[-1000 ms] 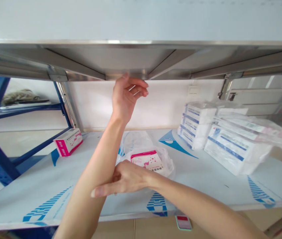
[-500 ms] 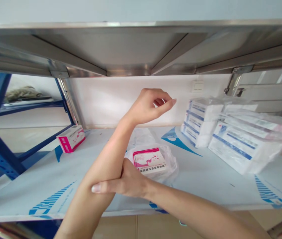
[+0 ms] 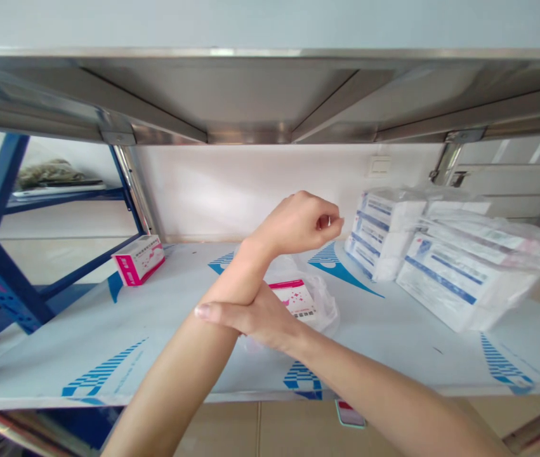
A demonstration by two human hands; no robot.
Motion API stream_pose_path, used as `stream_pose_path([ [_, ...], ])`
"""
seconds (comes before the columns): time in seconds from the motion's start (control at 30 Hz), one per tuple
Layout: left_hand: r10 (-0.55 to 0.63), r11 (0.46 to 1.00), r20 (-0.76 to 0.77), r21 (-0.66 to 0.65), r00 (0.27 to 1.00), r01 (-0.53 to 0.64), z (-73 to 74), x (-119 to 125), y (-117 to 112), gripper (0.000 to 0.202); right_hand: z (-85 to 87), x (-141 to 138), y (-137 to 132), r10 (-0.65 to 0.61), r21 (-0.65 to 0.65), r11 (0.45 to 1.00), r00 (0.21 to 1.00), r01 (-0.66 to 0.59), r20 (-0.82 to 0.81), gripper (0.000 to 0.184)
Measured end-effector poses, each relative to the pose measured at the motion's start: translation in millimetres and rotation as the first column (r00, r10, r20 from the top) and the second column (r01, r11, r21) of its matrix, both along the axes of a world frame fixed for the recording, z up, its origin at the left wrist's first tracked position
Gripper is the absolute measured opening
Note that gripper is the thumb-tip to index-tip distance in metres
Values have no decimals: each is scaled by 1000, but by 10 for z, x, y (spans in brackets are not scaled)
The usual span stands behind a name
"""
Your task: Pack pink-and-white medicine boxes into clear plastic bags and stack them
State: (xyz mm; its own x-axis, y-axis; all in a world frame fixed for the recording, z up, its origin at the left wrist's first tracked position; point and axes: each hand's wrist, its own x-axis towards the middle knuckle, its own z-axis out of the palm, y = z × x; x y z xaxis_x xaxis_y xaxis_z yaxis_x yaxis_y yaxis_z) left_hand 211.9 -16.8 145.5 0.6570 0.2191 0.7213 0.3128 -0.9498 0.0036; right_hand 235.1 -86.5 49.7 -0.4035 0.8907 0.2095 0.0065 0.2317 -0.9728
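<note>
My left hand is raised over the shelf, its fingers curled in a loose fist with the thumb near the fingertips. Nothing shows inside it. My right hand is wrapped round my left forearm, a little below the wrist, thumb across the top; its other fingers are mostly hidden. Behind and below the right hand lies a white and pink box on or in a clear plastic bag. My hands and forearm cover part of both.
On the film-covered shelf, another pink and white box stands at the left. Plastic-wrapped white and blue boxes are stacked at the right. A metal shelf hangs overhead. A phone-like object lies below the front edge.
My left hand has come down a little and its fingers have curled in more. My right hand has shifted up and right with the forearm, now nearer the left wrist.
</note>
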Motion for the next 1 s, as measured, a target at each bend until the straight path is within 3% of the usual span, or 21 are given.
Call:
stream_pose_path([
  [0.13, 212, 977, -23, 38, 977, -212, -109, 30, 136, 24, -82, -66, 10, -69, -48, 997, 980, 61, -187, 44],
  [0.23, 252, 967, -75, -14, 965, -253, -202, 44, 212, 24, -116, -55, 6, -83, -109, 992, 990, 71, -112, 42],
  [0.33, 77, 981, -166, -164, 983, -105, -321, -31, 197, 23, -81, 120, 3, 129, -103, 988, 982, -115, 137, 43],
  [0.4, -91, 944, -189, -328, 978, 25, -431, -157, 157, 21, -40, 346, 19, 193, -35, 981, 936, -192, 295, 49],
  [0.47, -136, 868, -123, -493, 983, 58, -564, -318, 115, 26, -14, 629, 65, 26, 133, 987, 904, -91, 428, 52],
  [0.5, -143, 833, -103, -549, 984, 64, -635, -399, 95, 28, -14, 777, 101, -102, 253, 967, 861, -32, 499, 51],
  [0.57, -188, 777, -137, -626, 973, 62, -773, -537, 55, 29, -42, 1044, 191, -261, 431, 901, 737, -45, 623, 38],
  [0.6, -192, 770, -165, -637, 967, 44, -836, -590, 35, 32, -68, 1152, 237, -333, 503, 862, 682, -60, 651, 27],
  [0.67, -148, 821, -254, -570, 956, -24, -948, -667, -3, 36, -126, 1305, 310, -437, 586, 807, 592, -75, 677, 13],
  [0.77, -3, 909, -358, -391, 934, -147, -1082, -764, -56, 39, -189, 1398, 333, -488, 597, 800, 522, -53, 700, 11],
  [0.9, 66, 895, -383, -385, 922, -224, -1220, -925, -117, 57, -254, 1408, 283, -398, 510, 859, 561, -51, 726, 18],
  [1.0, 58, 860, -374, -451, 925, -237, -1293, -999, -151, 81, -374, 1409, 310, -396, 529, 848, 623, -33, 675, 23],
])
